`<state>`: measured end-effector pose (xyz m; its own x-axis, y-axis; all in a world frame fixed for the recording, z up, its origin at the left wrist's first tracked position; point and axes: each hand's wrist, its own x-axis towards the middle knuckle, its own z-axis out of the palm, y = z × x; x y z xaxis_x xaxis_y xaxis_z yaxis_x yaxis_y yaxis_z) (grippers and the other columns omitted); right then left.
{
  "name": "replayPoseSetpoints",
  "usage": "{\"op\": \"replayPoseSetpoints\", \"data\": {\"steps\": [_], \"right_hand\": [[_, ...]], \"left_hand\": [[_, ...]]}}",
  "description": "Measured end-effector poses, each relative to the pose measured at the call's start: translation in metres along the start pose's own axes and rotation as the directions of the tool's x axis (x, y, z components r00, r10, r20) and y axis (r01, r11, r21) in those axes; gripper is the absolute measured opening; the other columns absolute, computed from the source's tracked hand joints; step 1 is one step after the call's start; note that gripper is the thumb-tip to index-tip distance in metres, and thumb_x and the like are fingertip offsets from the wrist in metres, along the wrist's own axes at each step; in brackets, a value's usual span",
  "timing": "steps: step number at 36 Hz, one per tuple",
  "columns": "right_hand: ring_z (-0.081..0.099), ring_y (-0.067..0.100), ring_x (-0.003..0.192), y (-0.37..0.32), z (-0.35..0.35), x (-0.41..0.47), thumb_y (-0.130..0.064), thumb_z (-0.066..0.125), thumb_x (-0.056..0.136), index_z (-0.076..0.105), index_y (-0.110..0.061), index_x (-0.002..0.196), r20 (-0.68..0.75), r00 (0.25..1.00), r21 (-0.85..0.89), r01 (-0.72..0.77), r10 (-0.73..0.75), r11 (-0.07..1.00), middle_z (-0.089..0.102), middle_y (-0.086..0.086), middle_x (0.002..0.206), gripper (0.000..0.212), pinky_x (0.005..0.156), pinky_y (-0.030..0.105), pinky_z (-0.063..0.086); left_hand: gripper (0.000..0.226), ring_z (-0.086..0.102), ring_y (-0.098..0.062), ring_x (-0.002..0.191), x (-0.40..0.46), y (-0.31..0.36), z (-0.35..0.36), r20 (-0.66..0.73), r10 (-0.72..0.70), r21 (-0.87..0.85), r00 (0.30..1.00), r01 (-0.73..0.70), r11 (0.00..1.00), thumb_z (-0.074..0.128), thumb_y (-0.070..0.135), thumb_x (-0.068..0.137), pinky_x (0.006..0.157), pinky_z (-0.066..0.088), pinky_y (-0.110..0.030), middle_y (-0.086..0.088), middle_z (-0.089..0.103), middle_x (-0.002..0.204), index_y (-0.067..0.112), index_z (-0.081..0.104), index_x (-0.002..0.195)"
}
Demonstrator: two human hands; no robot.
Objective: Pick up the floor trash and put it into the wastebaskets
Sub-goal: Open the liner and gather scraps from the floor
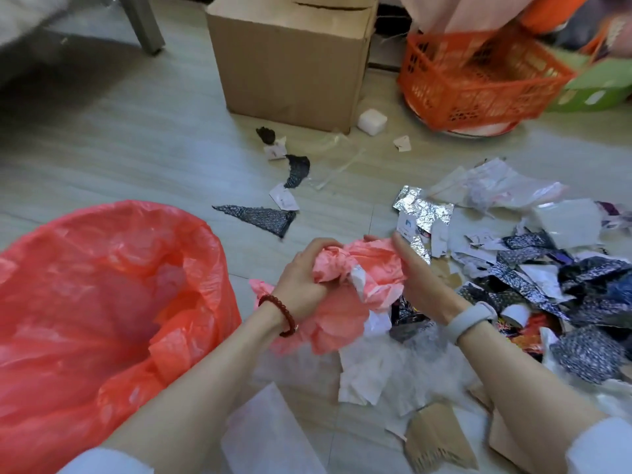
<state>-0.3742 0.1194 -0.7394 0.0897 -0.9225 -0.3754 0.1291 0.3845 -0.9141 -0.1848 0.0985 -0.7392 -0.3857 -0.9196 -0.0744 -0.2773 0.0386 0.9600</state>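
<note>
Both my hands hold a crumpled pink plastic sheet (345, 292) just above the floor, at the middle of the view. My left hand (302, 273) grips its left side with curled fingers. My right hand (419, 275) holds its right side, fingers partly hidden behind the plastic. A wastebasket lined with a red plastic bag (102, 289) stands open at the left, close to my left forearm. A heap of floor trash (533, 268) with foil, paper scraps and patterned dark wrappers lies to the right of my hands.
A cardboard box (290, 59) stands at the back centre, an orange plastic basket (478, 80) at the back right. Scattered scraps (263, 217) and a white foam block (372, 121) lie on the floor between. Brown cardboard pieces (437, 439) sit near my right forearm.
</note>
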Motion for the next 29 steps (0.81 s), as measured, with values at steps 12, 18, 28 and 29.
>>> {"op": "replayPoseSetpoints", "data": {"steps": [12, 18, 28, 29], "right_hand": [[0.060, 0.015, 0.069, -0.094, 0.065, -0.027, -0.005, 0.068, 0.067, 0.058, -0.009, 0.101, 0.038, 0.944, 0.027, 0.326, -0.327, 0.945, 0.062, 0.004, 0.080, 0.035, 0.061, 0.027, 0.052], [0.064, 0.010, 0.072, -0.161, 0.120, -0.017, -0.004, 0.064, 0.066, 0.058, -0.023, 0.102, -0.120, 0.773, -0.075, 0.619, -0.623, 0.782, 0.065, -0.001, 0.088, 0.042, 0.061, 0.027, 0.051], [0.060, -0.004, 0.090, -0.099, 0.240, 0.003, -0.008, 0.072, 0.073, 0.051, -0.011, 0.127, 0.220, 0.840, -0.199, 0.537, -0.497, 0.820, 0.060, -0.005, 0.108, 0.058, 0.075, 0.012, 0.048], [0.058, 0.002, 0.097, -0.084, 0.249, 0.007, -0.012, 0.073, 0.074, 0.046, -0.011, 0.132, 0.293, 0.836, -0.354, 0.546, -0.464, 0.760, 0.056, 0.002, 0.114, 0.064, 0.079, 0.012, 0.045]], "left_hand": [[0.058, 0.056, -0.021, 0.087, 0.006, 0.092, -0.044, -0.116, 0.424, 0.069, 0.898, -0.418, 0.906, 0.052, 0.009, 0.079, 0.085, 0.049, -0.040, -0.010, 0.057, 0.097, 0.041, 0.036, 0.125], [0.069, 0.037, 0.010, 0.122, -0.016, 0.140, -0.135, -0.066, 0.468, 0.221, 0.881, -0.445, 0.868, 0.049, 0.008, 0.070, 0.099, 0.029, -0.005, 0.010, 0.040, 0.135, 0.034, 0.033, 0.131], [0.029, 0.049, -0.019, 0.117, -0.106, 0.046, -0.256, -0.728, 0.056, 0.061, 0.683, -0.016, 0.998, 0.039, 0.029, 0.096, 0.101, 0.037, -0.034, 0.001, 0.053, 0.124, 0.020, 0.055, 0.118], [0.031, 0.047, -0.018, 0.119, -0.115, 0.033, -0.262, -0.718, 0.021, 0.065, 0.696, 0.037, 0.997, 0.038, 0.031, 0.096, 0.104, 0.035, -0.034, 0.000, 0.051, 0.127, 0.020, 0.053, 0.121]]}}
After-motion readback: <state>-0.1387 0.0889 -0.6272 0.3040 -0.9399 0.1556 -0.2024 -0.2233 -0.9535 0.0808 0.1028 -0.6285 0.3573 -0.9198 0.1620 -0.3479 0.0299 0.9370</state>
